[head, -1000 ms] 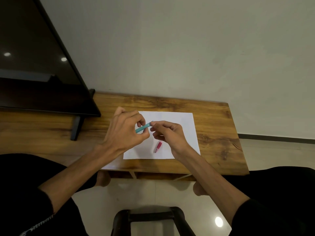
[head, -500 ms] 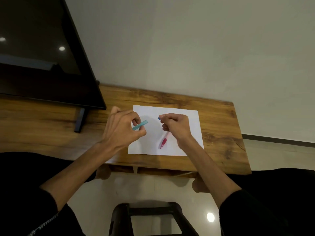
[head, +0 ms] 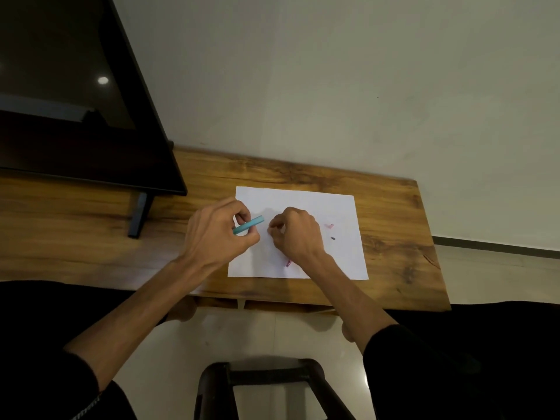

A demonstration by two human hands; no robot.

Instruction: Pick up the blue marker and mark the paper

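Left hand (head: 216, 234) grips a teal pen (head: 249, 224); right hand (head: 295, 233) has its fingers curled over the paper (head: 339, 207), and whether they pinch anything cannot be told.

The pen tilts up to the right, above the sheet's left part. Sheet lies near the front edge of the wooden table (head: 394, 237). A pink cap (head: 329, 226) and a small dark bit (head: 333, 238) lie near the sheet's right edge; a pink pen (head: 288, 263) shows under the right wrist. Television (head: 75, 116) stands at the table's left.
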